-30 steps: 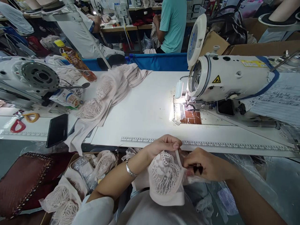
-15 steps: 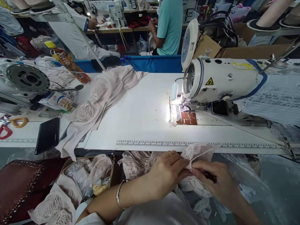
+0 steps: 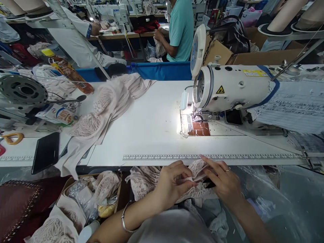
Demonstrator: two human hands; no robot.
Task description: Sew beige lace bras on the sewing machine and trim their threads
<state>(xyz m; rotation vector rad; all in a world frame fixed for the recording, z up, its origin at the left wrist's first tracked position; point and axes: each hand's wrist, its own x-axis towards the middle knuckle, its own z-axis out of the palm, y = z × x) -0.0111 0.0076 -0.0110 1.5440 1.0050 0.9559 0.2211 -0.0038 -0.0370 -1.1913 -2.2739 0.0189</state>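
Pale pink lace fabric (image 3: 197, 168) is bunched at the front edge of the white sewing table (image 3: 144, 128). My left hand (image 3: 173, 184), with a bangle at the wrist, pinches a narrow strip of it between thumb and fingers. On the right, my right hand (image 3: 222, 180) holds the same fabric, its index finger stretched along the lace and a small dark object partly hidden under the palm. More patterned lace (image 3: 145, 179) hangs left of my left hand. Behind the hands stands a white sewing machine (image 3: 233, 84), its lamp lit over the needle area.
Pink lace pieces (image 3: 111, 98) lie on the table's left, near a bottle (image 3: 71, 74), a black tablet-like object (image 3: 46, 152) and orange-handled scissors (image 3: 14, 138). An open box (image 3: 117, 195) of scraps sits below. A person in teal (image 3: 181, 30) works beyond.
My hands have moved slightly apart. The right one has turned and spread its fingers over the lace, while the left has shifted a little left. The whole view has shifted slightly.
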